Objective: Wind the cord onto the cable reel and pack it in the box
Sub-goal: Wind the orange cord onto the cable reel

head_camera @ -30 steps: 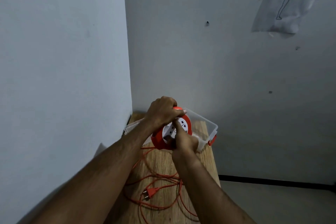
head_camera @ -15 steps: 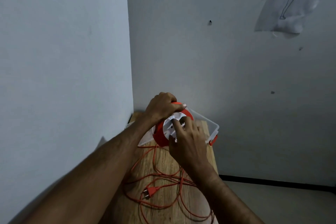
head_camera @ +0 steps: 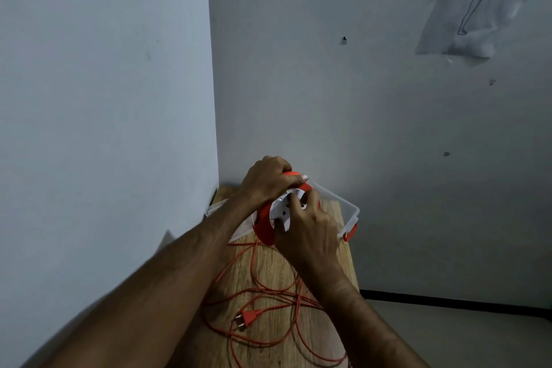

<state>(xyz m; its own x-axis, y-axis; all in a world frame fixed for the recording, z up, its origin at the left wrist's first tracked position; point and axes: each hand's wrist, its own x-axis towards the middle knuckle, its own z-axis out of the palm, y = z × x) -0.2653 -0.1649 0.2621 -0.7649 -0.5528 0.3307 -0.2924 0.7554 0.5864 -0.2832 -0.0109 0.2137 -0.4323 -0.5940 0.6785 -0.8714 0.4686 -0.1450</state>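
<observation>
The orange cable reel (head_camera: 264,225) with a white socket face stands on edge above the wooden table (head_camera: 268,266). My left hand (head_camera: 265,181) grips its top rim. My right hand (head_camera: 304,221) presses its fingers on the white face, covering the right half. Loose orange cord (head_camera: 254,287) lies in loops on the table in front, ending in an orange plug (head_camera: 248,317). The clear plastic box (head_camera: 348,212) with an orange latch sits behind the reel, partly hidden by my hands.
The narrow table stands in a corner, with walls (head_camera: 104,98) close on the left and behind. Its right edge drops to the floor (head_camera: 463,334). A sheet of paper (head_camera: 475,3) hangs on the back wall.
My right hand has moved up and round over the reel's white face, turning it. The cord loops on the table have shifted slightly. My left hand stays on the top rim.
</observation>
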